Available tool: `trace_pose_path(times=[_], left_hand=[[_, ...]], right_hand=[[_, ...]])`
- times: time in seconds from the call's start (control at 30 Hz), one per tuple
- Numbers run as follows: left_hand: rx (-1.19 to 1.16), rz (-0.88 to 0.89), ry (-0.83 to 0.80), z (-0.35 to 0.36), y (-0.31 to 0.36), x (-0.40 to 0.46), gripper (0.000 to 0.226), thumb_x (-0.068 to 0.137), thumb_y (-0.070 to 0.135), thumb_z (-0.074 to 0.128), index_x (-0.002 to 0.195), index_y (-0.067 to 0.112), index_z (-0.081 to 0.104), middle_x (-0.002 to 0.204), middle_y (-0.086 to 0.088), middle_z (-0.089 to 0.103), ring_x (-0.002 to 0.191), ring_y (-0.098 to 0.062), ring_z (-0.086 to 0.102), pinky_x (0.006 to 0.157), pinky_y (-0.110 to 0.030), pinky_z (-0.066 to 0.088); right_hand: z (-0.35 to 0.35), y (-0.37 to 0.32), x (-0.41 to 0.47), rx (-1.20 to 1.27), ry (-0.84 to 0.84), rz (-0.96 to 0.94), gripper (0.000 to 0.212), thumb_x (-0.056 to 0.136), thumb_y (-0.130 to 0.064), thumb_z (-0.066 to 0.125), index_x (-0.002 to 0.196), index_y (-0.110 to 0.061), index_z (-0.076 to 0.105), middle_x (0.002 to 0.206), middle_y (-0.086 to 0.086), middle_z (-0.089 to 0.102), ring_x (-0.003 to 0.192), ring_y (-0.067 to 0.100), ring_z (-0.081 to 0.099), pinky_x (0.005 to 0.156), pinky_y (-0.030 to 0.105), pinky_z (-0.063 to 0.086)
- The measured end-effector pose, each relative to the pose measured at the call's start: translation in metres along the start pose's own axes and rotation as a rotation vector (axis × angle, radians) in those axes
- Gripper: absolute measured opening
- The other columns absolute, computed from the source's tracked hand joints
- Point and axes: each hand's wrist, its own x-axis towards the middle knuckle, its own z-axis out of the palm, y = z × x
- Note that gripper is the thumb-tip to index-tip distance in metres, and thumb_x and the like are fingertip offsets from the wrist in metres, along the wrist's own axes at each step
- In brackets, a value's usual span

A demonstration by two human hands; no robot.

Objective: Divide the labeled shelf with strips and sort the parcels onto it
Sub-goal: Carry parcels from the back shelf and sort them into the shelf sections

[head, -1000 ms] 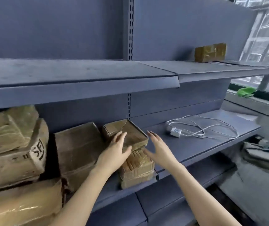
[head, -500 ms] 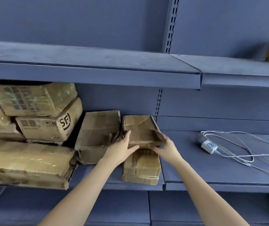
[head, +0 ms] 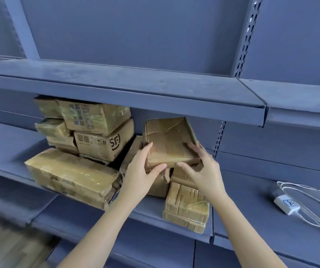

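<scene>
- A long flat parcel [head: 72, 176] lies at the left of the middle shelf [head: 145, 211], its near end jutting over the front edge.
- Above and behind it sits a stack of taped boxes [head: 89, 118], among them the box printed SF [head: 105, 143]; this pile sits where it did half a second ago, though the view has swung left, so it lies nearer the centre.
- The left hand [head: 138, 175] grips the left near corner of the brown parcel [head: 169, 141], thumb on the front edge and fingers up the side.
- That parcel is now lifted and tilted, its far edge close under the upper shelf [head: 128, 93]; half a second ago it rested flat on the small taped parcel [head: 187, 206], which is now uncovered on the shelf below.
- The right hand [head: 203, 171] clasps the parcel's right near corner, fingers on top and thumb underneath.
- A leaning flat box [head: 134, 149] is partly hidden behind the left hand.
- At far right a white charger [head: 287, 205] and its looped cable [head: 314, 198] lie on the shelf.
</scene>
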Motion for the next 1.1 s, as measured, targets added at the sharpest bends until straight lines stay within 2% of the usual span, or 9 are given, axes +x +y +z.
trace_pose_path(times=[0.13, 0.27, 0.37, 0.47, 0.57, 0.73, 0.87, 1.0, 1.1], left_hand=[[0.024, -0.054, 0.12, -0.058, -0.002, -0.031, 0.064, 0.077, 0.04, 0.069, 0.135, 0.033, 0.044, 0.137, 0.023, 0.041, 0.13, 0.007, 0.032, 0.096, 0.003, 0.025], [0.026, -0.115, 0.254, -0.119, -0.013, -0.058, 0.058, 0.071, 0.044, 0.067, 0.125, 0.043, 0.046, 0.131, 0.027, 0.047, 0.129, 0.005, 0.038, 0.103, -0.008, 0.032], [0.004, -0.184, 0.362, -0.166, -0.025, -0.077, 0.056, 0.067, 0.047, 0.067, 0.118, 0.052, 0.046, 0.132, 0.021, 0.051, 0.124, 0.0, 0.047, 0.105, -0.025, 0.04], [0.047, -0.222, 0.462, -0.214, -0.045, -0.092, 0.056, 0.064, 0.051, 0.067, 0.116, 0.057, 0.046, 0.14, 0.015, 0.046, 0.128, 0.0, 0.043, 0.106, -0.025, 0.038], [0.071, -0.24, 0.553, -0.262, -0.07, -0.101, 0.056, 0.06, 0.058, 0.067, 0.113, 0.064, 0.047, 0.143, 0.012, 0.044, 0.128, -0.004, 0.045, 0.108, -0.034, 0.039], [0.155, -0.282, 0.663, -0.342, -0.106, -0.116, 0.056, 0.063, 0.053, 0.067, 0.115, 0.058, 0.046, 0.142, 0.01, 0.045, 0.122, -0.005, 0.051, 0.104, -0.035, 0.043], [0.203, -0.304, 0.745, -0.406, -0.135, -0.133, 0.058, 0.075, 0.027, 0.074, 0.117, 0.055, 0.046, 0.146, 0.009, 0.04, 0.127, -0.007, 0.047, 0.101, -0.037, 0.046], [0.233, -0.337, 0.833, -0.459, -0.168, -0.153, 0.058, 0.076, 0.018, 0.075, 0.121, 0.043, 0.049, 0.149, 0.009, 0.035, 0.131, -0.004, 0.041, 0.097, -0.013, 0.042], [0.261, -0.402, 0.903, -0.494, -0.199, -0.168, 0.057, 0.076, 0.024, 0.074, 0.118, 0.052, 0.048, 0.146, 0.009, 0.04, 0.129, -0.001, 0.042, 0.105, -0.026, 0.039]], right_hand=[[0.032, -0.04, -0.006, 0.114, -0.075, -0.12, 0.046, 0.068, -0.047, 0.069, 0.109, -0.048, 0.047, 0.13, -0.008, 0.055, 0.132, 0.01, 0.04, 0.094, -0.001, 0.029], [0.084, -0.085, -0.007, 0.225, -0.155, -0.232, 0.048, 0.066, -0.051, 0.067, 0.11, -0.05, 0.047, 0.134, -0.004, 0.054, 0.133, 0.009, 0.041, 0.107, 0.015, 0.03], [0.127, -0.121, -0.01, 0.307, -0.221, -0.305, 0.047, 0.066, -0.05, 0.068, 0.109, -0.051, 0.048, 0.135, -0.003, 0.054, 0.133, 0.009, 0.041, 0.107, 0.021, 0.033], [0.177, -0.154, -0.01, 0.371, -0.31, -0.33, 0.046, 0.065, -0.055, 0.066, 0.108, -0.051, 0.05, 0.132, -0.004, 0.057, 0.13, 0.009, 0.044, 0.105, 0.038, 0.04], [0.23, -0.188, -0.01, 0.437, -0.382, -0.335, 0.046, 0.062, -0.057, 0.066, 0.105, -0.052, 0.051, 0.131, -0.005, 0.057, 0.129, 0.009, 0.045, 0.104, 0.04, 0.041], [0.314, -0.246, -0.011, 0.541, -0.462, -0.392, 0.044, 0.063, -0.055, 0.069, 0.104, -0.05, 0.053, 0.127, -0.009, 0.059, 0.123, 0.006, 0.05, 0.101, 0.039, 0.044], [0.381, -0.294, -0.019, 0.6, -0.535, -0.433, 0.044, 0.064, -0.052, 0.07, 0.104, -0.048, 0.053, 0.129, -0.006, 0.059, 0.122, 0.009, 0.051, 0.1, 0.041, 0.046], [0.444, -0.337, -0.029, 0.641, -0.655, -0.44, 0.043, 0.062, -0.053, 0.069, 0.102, -0.048, 0.054, 0.127, -0.009, 0.059, 0.119, 0.005, 0.052, 0.099, 0.035, 0.047], [0.496, -0.364, -0.034, 0.697, -0.775, -0.414, 0.044, 0.059, -0.048, 0.073, 0.1, -0.046, 0.058, 0.127, -0.006, 0.06, 0.124, 0.007, 0.05, 0.102, 0.032, 0.045]])
